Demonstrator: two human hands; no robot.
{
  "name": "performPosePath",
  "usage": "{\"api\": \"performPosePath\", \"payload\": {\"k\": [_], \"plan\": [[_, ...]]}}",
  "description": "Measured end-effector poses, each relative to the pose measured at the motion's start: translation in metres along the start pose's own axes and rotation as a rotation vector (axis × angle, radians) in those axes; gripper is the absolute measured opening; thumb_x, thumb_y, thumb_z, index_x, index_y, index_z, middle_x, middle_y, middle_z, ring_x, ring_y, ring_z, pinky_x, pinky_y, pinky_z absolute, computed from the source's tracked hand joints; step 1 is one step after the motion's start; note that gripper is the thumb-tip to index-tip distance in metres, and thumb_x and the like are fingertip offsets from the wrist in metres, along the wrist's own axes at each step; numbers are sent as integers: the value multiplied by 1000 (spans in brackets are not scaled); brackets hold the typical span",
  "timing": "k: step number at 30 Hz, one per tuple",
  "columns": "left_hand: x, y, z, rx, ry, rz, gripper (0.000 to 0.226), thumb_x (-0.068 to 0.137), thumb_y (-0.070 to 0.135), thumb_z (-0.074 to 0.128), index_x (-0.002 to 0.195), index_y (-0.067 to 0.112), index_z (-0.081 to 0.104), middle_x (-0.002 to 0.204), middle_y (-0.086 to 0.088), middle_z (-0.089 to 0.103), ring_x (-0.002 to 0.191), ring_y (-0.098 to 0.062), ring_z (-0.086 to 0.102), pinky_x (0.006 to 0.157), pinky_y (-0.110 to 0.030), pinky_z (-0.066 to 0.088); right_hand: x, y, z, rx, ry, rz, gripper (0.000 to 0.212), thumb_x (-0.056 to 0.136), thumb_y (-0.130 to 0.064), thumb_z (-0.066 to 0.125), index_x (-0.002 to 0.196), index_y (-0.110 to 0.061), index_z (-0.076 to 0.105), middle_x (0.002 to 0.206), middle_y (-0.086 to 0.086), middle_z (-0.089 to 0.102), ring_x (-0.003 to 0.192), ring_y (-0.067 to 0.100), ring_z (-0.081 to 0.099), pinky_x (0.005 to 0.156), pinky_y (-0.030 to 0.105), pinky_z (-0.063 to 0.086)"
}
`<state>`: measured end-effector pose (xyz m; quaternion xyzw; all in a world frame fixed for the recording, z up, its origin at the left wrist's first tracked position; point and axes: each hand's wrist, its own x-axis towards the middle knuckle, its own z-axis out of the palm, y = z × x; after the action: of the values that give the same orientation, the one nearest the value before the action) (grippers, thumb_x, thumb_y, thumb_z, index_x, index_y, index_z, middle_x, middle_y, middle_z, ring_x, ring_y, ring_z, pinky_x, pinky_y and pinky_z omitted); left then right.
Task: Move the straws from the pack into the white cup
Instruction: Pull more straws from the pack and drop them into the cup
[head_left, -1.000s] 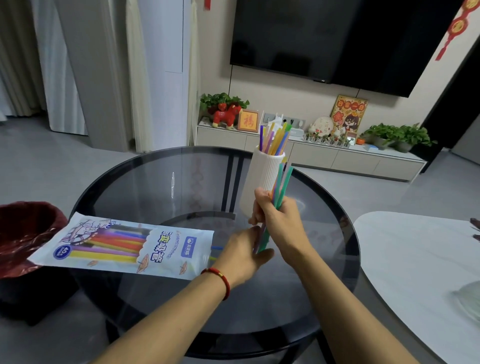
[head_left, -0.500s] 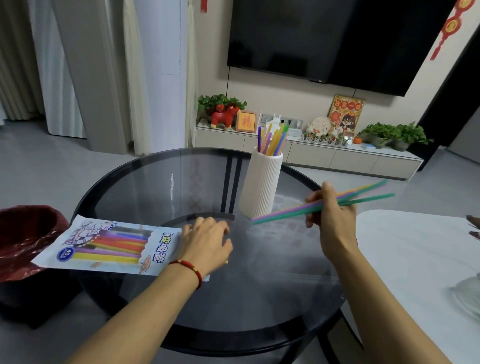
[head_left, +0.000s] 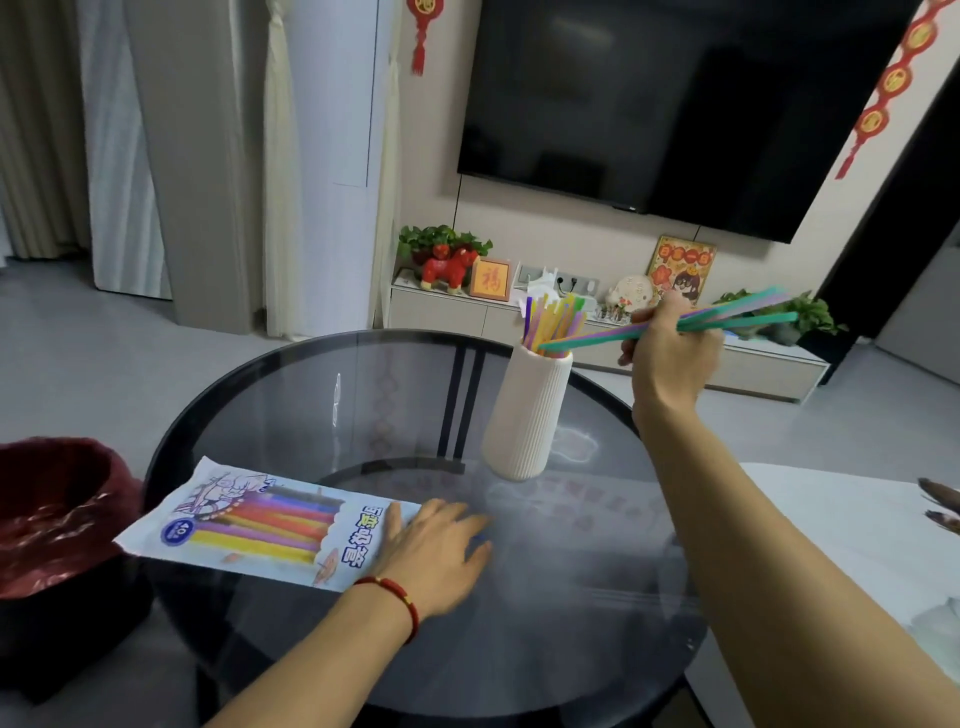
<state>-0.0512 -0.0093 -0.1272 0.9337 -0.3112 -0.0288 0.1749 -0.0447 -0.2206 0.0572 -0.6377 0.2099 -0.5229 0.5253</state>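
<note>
On the round glass table, my left hand has settled flat, fingers relaxed, on the straw pack. My right hand has risen, gripping a bundle of straws whose tips now reach the white cup; insertion looks imminent.

One white cup, one straw pack, one glass table and two hands are pictured, while the straws, bunched in hand and cup, cannot be counted exactly.
</note>
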Motion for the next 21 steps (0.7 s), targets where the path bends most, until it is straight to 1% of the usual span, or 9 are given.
{"api": "performPosePath", "payload": {"k": [2,4,6,9,11,14,15,18,21], "plan": [[1,1,-1,-16,-6,-1,45,99,48,33,143,41,41,151,14,41,142,-13,27,116,-61,10,1,-6,13,-101,-27,-62,45,101,-33,48,66,-12,69,67,15,72,51,26,67,51,35,57],[1,-1,0,-17,-31,-7,47,99,48,33,145,42,38,154,12,38,144,-14,24,117,-63,7,3,-12,25,-197,-62,-112,45,97,-32,48,70,-7,72,68,15,73,59,32,72,61,47,63],[2,-1,-1,-9,-57,-8,47,99,48,33,146,42,35,155,10,36,145,-16,22,117,-64,5,5,-14,35,-283,-114,-137,46,96,-29,47,73,2,70,70,20,72,62,38,72,61,53,62],[2,-2,-1,-10,-72,-10,48,98,47,33,146,42,34,156,9,35,146,-18,20,116,-64,5,8,-12,48,-417,-241,-131,46,86,-41,45,75,0,63,79,22,72,71,42,71,65,54,62],[1,-1,-2,-7,-90,-8,48,98,47,33,146,41,33,156,8,34,148,-20,17,116,-65,2,8,-15,50,-531,-362,-111,42,88,-46,54,80,-5,61,80,13,67,72,33,66,73,49,62],[-1,3,-8,39,-144,2,49,99,43,36,148,35,34,155,5,36,149,-22,13,116,-66,-1,13,-11,53,-558,-330,-174,41,93,-46,65,96,-5,70,78,3,63,63,9,53,59,28,50],[-2,4,-10,50,-163,5,49,99,42,36,147,33,35,153,4,38,149,-23,14,116,-67,-2,15,-11,54,-513,-281,-212,41,92,-45,68,104,-6,68,90,6,67,70,11,56,63,29,52],[-2,5,-13,50,-189,12,51,98,43,38,148,30,34,153,2,39,149,-24,14,115,-68,-3,14,-10,55,-420,-270,-335,59,90,-30,74,140,-14,49,133,12,56,117,22,55,101,35,49],[0,2,-12,36,-189,14,59,95,47,41,150,31,29,153,4,37,148,-22,16,115,-69,1,13,1,53,-507,-412,-453,55,100,-13,62,151,-14,42,149,13,52,133,25,50,111,41,43]]}}
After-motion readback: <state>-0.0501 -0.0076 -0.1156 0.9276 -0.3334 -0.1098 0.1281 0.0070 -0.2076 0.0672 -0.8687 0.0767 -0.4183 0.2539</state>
